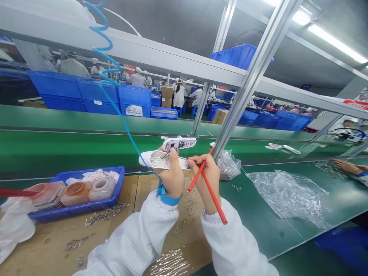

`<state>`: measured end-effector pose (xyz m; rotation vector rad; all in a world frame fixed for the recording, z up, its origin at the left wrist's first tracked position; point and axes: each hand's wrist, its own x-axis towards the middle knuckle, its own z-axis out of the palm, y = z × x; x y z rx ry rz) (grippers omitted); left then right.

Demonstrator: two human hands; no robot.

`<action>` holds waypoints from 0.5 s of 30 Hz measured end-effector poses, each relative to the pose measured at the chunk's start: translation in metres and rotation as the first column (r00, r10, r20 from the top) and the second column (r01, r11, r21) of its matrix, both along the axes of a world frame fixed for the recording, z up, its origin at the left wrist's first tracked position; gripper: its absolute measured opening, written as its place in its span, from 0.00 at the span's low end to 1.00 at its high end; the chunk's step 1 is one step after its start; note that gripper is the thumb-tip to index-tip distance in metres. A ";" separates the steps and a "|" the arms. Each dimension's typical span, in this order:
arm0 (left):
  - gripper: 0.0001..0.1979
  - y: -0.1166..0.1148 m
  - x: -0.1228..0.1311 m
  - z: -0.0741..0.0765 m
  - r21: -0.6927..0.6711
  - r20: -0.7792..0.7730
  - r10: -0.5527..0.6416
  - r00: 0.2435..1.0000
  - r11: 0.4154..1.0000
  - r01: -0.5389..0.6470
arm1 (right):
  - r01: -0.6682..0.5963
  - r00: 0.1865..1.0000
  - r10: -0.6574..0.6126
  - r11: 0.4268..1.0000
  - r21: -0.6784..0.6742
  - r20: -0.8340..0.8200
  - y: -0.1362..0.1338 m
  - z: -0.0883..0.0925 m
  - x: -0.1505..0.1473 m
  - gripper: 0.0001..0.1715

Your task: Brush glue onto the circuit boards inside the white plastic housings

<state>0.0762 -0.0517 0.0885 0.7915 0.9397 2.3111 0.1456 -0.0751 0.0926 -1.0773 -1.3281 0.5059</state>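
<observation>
My left hand point(172, 178) is closed around an opened white plastic housing point(146, 158), its thumb across the shell. Above it sits the other part, a white piece with a circuit board point(180, 143), joined to the shell by thin coloured wires. My right hand point(209, 176) has thumb and index fingertips pinched at the shell's right end; whether a small part is between them I cannot make out. Two thin red sticks point(214, 199) cross in that same hand, held by the fingers. Below both hands lies brown cardboard point(161, 234) with small metal pieces on it.
At left, a blue tray point(77, 209) holds small bottles and white cloths. A blue coiled cord point(126, 124) leads to my left wrist strap. A metal post point(241, 88) rises behind my right hand. Clear plastic bags point(290, 195) and a co-worker's hand point(349, 166) are right.
</observation>
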 end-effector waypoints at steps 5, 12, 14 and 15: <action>0.16 -0.002 0.001 0.003 0.026 0.104 -0.046 0.993 0.999 0.043 | -0.002 1.000 0.002 1.000 -0.007 -0.011 -0.001 -0.002 -0.003 0.14; 0.19 0.003 0.004 0.006 0.001 0.138 -0.016 0.990 1.000 0.016 | 0.065 0.998 -0.065 0.998 -0.017 -0.023 0.001 -0.001 -0.007 0.16; 0.20 0.003 0.004 0.006 -0.012 0.125 0.002 0.992 1.000 -0.001 | 0.085 0.996 -0.085 0.996 -0.017 -0.020 0.001 0.000 -0.009 0.16; 0.20 0.003 0.004 0.006 -0.028 0.117 0.002 0.993 1.000 0.002 | 0.094 0.995 -0.094 0.995 -0.015 -0.014 0.001 0.001 -0.009 0.16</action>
